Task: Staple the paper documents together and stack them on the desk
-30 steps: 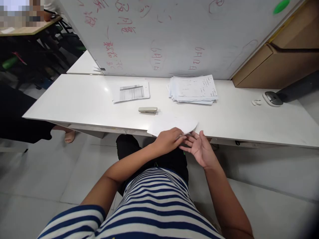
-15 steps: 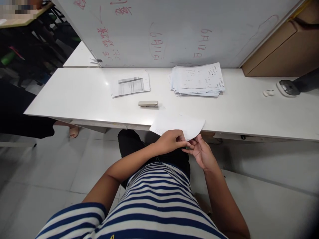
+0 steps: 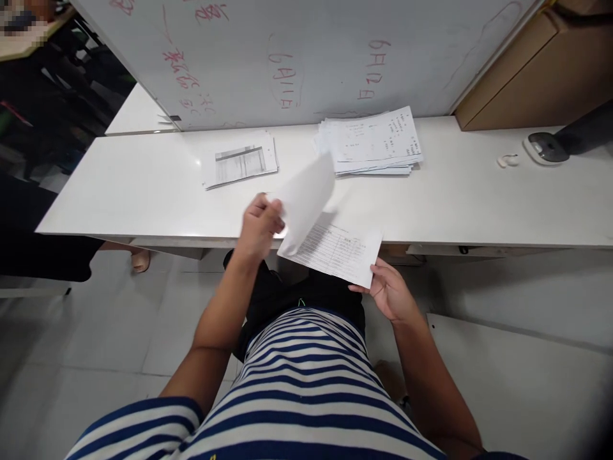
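Observation:
My left hand point(image 3: 261, 225) pinches the edge of a white sheet of paper point(image 3: 306, 195), lifted and curling back over the desk's front edge. Beneath it lies a printed sheet point(image 3: 341, 250) with a table of text, its near corner between the thumb and fingers of my right hand point(image 3: 389, 291). Whether the two sheets are joined at the left, I cannot tell. Behind them is a stack of printed papers point(image 3: 373, 144). To the left sits a smaller set of papers point(image 3: 242, 161) with a grey printed block on top. The stapler is hidden behind the raised sheet and my left hand.
A whiteboard point(image 3: 330, 64) with red writing rises behind the white desk point(image 3: 119, 185). At the right are a cardboard box point(image 3: 517, 70), a dark-topped device point(image 3: 546, 148) and a small white object point(image 3: 507, 160). Another person's foot point(image 3: 140, 260) shows below the desk at left.
My left hand has moved left and up, turning the top sheet back and uncovering the printed page below. My right hand stays at the near right corner. The stapler has gone out of sight.

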